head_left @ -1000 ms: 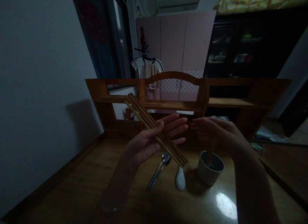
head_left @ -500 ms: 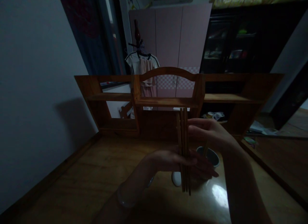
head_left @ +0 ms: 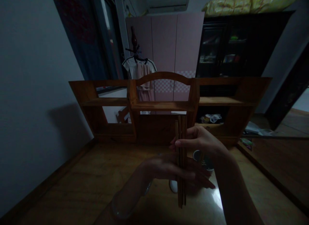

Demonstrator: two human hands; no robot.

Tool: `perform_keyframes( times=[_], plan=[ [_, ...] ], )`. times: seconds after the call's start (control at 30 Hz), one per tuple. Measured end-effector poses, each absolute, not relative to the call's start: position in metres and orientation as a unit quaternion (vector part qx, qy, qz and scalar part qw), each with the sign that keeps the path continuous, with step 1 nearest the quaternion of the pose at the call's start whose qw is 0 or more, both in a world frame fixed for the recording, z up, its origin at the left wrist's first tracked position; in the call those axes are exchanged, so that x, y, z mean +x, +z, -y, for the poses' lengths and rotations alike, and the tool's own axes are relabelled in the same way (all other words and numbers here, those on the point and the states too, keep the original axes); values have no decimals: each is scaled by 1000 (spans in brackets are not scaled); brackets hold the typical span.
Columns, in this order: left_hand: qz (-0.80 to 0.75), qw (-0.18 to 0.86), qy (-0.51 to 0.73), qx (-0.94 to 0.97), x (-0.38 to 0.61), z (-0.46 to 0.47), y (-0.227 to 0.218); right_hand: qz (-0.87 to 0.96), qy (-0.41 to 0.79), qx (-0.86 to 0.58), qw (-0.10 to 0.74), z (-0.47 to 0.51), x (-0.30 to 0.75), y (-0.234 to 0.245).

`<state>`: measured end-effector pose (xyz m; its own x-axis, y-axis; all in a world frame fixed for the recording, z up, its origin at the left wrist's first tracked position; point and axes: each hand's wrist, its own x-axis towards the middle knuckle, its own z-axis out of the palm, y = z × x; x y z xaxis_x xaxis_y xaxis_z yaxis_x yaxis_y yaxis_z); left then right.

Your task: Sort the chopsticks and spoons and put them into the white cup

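Several wooden chopsticks (head_left: 181, 157) stand upright as a bundle in front of me, over the table. My left hand (head_left: 166, 168) is closed round their lower half, thumb across the front and fingers behind. Higher up, my right hand (head_left: 200, 141) pinches the bundle between thumb and fingers. Behind my right wrist sits a round holder with a perforated bottom (head_left: 204, 162), partly hidden, with a thin stick-like piece leaning in it. A white rounded object (head_left: 173, 185) lies on the table below the chopsticks, half covered by them.
A wooden shelf unit (head_left: 161, 105) runs along the back of the wooden table (head_left: 101, 173). A shiny object (head_left: 148, 186) lies by my left wrist. A plastic bag (head_left: 213, 118) sits in the right shelf. A wall (head_left: 31, 122) borders the left side.
My right hand has moved left and now grips the chopsticks, its thumb across their front. The bundle appears slightly lower and more upright. The camera view has shifted a little.
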<state>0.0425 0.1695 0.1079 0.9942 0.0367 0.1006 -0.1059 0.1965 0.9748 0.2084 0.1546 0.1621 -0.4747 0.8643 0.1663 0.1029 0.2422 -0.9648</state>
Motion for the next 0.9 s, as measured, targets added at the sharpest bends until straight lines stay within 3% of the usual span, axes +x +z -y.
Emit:
perform_keyframes(
  times=[0.17,0.37,0.5,0.9],
  plan=[
    [-107,638,114,754,2,-175,138,690,530,-316,379,-152,206,159],
    [-275,485,352,752,-19,-166,161,709,531,-313,341,-155,196,152],
    [-302,446,464,703,-6,-145,164,725,522,-300,336,-153,187,150],
    [-325,271,550,720,-5,-120,164,797,379,-250,398,-151,179,145]
  ],
)
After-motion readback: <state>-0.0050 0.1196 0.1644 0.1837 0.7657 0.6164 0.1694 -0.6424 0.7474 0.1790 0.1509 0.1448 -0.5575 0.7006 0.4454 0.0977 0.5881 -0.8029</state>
